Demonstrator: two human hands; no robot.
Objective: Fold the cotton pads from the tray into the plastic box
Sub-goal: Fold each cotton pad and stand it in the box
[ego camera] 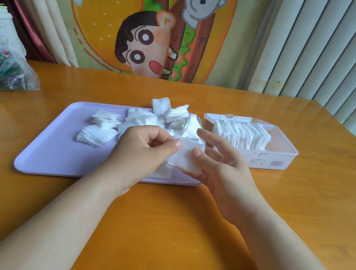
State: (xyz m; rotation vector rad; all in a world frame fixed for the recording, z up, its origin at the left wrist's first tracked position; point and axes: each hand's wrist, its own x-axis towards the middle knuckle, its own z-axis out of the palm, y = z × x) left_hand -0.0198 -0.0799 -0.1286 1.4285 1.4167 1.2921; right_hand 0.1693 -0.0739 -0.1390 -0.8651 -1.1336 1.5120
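You hold one cotton pad (pixel 186 157) between both hands, just above the near right corner of the lilac tray (pixel 54 151): your left hand (pixel 144 153) pinches its left edge with thumb and curled fingers, while your right hand (pixel 218 166) lies open beneath it, thumb resting on top and fingers spread. To fold it well, bring one edge squarely onto the opposite one and press the crease with your thumbs before you let go, since so soft and thin a square probably springs open. The loose pads (pixel 101 128) on the tray lie in ragged, fluffy white heaps with frayed edges. In the clear plastic box (pixel 284 155), just right of the tray, folded pads (pixel 241 134) stand on edge in a tight row, with bare room at the right end for yours.
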